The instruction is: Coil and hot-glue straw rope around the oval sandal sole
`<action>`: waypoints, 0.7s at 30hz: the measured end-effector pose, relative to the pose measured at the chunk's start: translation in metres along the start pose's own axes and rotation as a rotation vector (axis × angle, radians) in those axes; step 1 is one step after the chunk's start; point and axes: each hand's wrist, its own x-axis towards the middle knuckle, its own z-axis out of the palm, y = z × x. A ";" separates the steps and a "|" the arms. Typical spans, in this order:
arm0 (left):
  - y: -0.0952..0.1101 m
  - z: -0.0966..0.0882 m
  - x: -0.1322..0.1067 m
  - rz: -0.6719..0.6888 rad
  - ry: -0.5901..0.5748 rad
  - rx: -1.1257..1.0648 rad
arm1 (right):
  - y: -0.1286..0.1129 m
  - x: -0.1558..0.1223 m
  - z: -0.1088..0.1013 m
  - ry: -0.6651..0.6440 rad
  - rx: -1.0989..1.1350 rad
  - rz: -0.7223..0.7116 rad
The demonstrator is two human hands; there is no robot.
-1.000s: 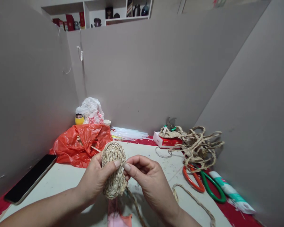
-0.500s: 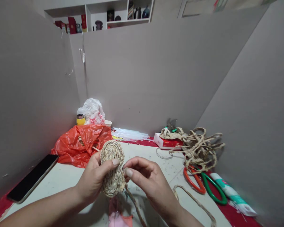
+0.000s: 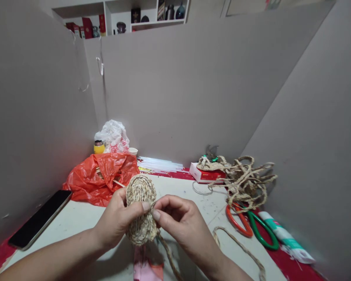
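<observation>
two hands meet in the head view, low and in the middle. the left hand is closed around a woven oval made of straw rope, with its thumb pressed flat on the front. the oval stands up on its end above the table. the right hand pinches the oval's right edge, and its thumb tip touches the left thumb. a braided cord hangs down from the bottom of the oval, under the pinch. just below the hands lies a pink thing; what it is cannot be told. behind the left hand sits a red bag. far off to the left of the grip lies a black phone. well off to the right of the grip are a rope pile, and in front of it scissors with one red and one green handle.
</observation>
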 end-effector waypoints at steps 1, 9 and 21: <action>0.000 -0.001 0.000 0.009 0.005 0.024 | 0.000 -0.001 0.001 0.016 -0.019 -0.020; -0.002 -0.004 0.002 0.058 0.070 0.157 | 0.000 -0.003 0.001 0.092 -0.225 -0.171; -0.002 0.002 0.004 -0.014 -0.037 -0.094 | 0.002 0.005 -0.007 -0.038 0.100 0.012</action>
